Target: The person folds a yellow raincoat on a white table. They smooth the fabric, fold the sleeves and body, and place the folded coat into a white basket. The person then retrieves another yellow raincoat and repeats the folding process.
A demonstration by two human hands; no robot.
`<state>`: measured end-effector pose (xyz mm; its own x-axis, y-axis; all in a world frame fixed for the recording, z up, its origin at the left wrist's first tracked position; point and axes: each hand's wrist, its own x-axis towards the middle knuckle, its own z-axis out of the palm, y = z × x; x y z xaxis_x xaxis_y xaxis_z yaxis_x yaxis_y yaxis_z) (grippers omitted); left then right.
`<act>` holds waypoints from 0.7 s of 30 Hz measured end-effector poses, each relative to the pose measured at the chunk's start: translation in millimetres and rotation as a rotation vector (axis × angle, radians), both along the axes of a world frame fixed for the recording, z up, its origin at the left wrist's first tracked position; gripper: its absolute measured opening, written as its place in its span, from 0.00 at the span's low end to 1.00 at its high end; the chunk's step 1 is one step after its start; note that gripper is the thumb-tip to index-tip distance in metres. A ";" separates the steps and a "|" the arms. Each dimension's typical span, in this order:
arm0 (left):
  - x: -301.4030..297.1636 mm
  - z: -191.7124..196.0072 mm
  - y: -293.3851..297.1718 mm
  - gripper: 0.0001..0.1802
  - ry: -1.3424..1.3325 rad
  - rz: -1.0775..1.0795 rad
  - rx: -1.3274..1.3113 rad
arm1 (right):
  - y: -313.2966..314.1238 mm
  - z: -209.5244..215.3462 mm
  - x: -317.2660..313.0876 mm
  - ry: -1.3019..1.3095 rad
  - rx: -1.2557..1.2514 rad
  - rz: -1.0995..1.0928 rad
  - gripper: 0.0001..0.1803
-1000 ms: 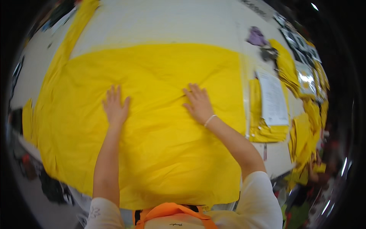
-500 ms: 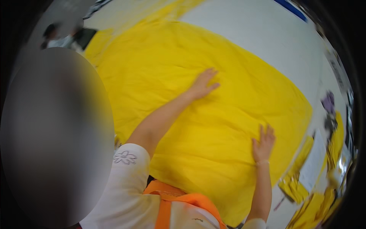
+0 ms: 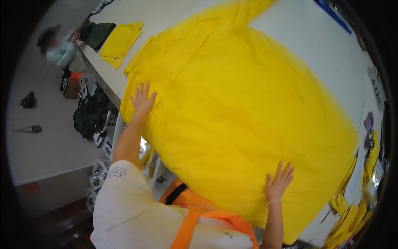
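A large yellow garment (image 3: 232,116) lies spread over the white table, with a sleeve-like length trailing off at the far side. Its surface shows shallow creases, and its far and right edges are smeared by motion. Near the garment's left edge, my left hand (image 3: 141,101) rests flat with the fingers spread. My right hand (image 3: 278,183) lies on the near right part of the cloth, fingers apart and pointing away from me. Neither hand grips the fabric.
Folded yellow cloths (image 3: 121,41) and a folded dark cloth (image 3: 97,35) lie at the table's far left. A person (image 3: 61,52) stands beyond that edge. Dark garments (image 3: 93,110) hang below it. More yellow pieces (image 3: 346,222) lie at the right, and a blue strip (image 3: 333,16) at the far right.
My left hand has moved from the garment's middle to its left edge. My right hand stays on the near right part, a little lower in view. The view has shifted, showing more of the left.
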<state>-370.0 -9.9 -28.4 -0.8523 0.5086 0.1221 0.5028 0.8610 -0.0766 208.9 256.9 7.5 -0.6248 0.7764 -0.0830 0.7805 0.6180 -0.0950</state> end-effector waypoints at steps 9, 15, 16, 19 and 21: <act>-118.6 12.5 19.0 0.38 -0.277 -0.346 0.613 | -26.6 -4.7 -76.3 -0.035 0.176 -0.092 0.32; -87.3 -26.1 -163.9 0.32 -0.041 0.286 0.898 | -143.9 -1.8 -29.1 0.012 0.080 -0.362 0.33; -78.1 -42.3 -193.0 0.30 -0.213 0.404 0.990 | -149.5 0.0 -13.9 0.052 0.108 -0.466 0.32; -53.1 -60.0 -217.7 0.25 -0.769 0.418 1.251 | -165.5 -2.2 51.6 0.129 0.278 -0.804 0.31; -42.8 -54.7 -197.5 0.29 -1.049 0.428 1.318 | -170.6 -14.3 100.9 0.326 0.219 -1.200 0.30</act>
<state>-412.8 -207.3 -83.1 -0.8708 0.2673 -0.4126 -0.3865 0.1463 0.9106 309.8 86.3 -6.7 0.5139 0.8458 0.1434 0.8194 -0.4345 -0.3738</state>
